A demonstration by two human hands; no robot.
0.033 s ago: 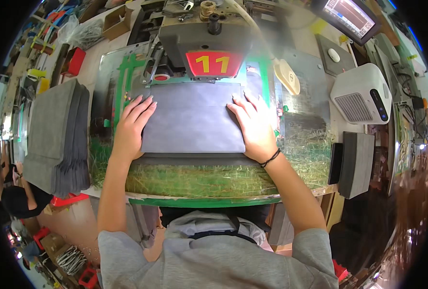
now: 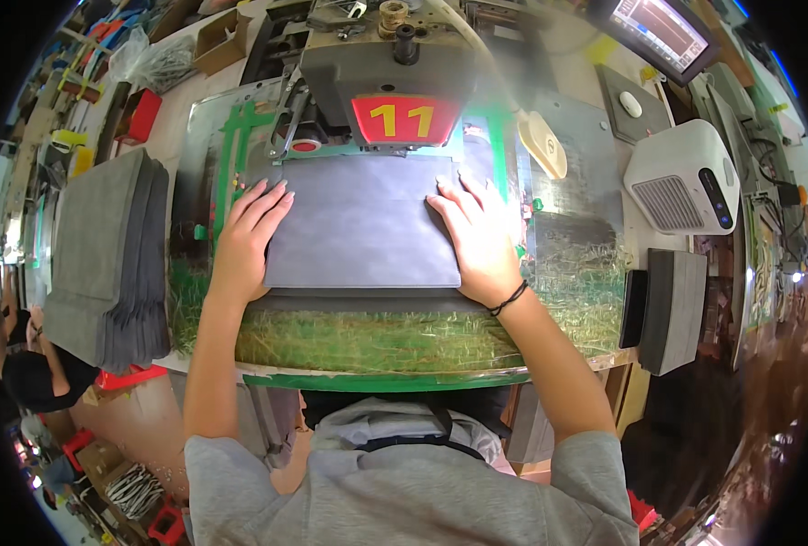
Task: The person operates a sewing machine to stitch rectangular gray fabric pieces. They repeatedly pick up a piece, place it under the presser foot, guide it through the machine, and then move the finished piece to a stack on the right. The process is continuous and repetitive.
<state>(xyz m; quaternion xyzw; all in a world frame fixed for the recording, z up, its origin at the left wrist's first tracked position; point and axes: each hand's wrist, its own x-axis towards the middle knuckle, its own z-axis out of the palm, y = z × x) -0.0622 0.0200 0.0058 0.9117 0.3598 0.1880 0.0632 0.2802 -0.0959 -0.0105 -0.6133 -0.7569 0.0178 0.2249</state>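
A flat grey leather-like panel (image 2: 363,227) lies in front of me, its far edge at a dark sewing machine head (image 2: 386,77). Along its left edge rests my left hand (image 2: 247,232), fingers stretched forward and the tips on the panel's border. My right hand (image 2: 479,232) lies flat over the right edge, fingers extended and slightly spread, a black band at the wrist. Neither hand grips the panel; both press on it from the sides. Under the panel's near edge a darker layer (image 2: 358,302) shows. The machine's needle area is hidden behind its head.
A thick stack of grey panels (image 2: 99,255) stands at the left. On the right are a white fan-like box (image 2: 681,182), a grey block-like stack (image 2: 675,309) and a dark phone-like slab (image 2: 633,309). A screen (image 2: 663,36) stands far right. Another person (image 2: 49,369) works at far left.
The panel has shifted very slightly to the left, and both hands have moved with it. Everything else looks the same.
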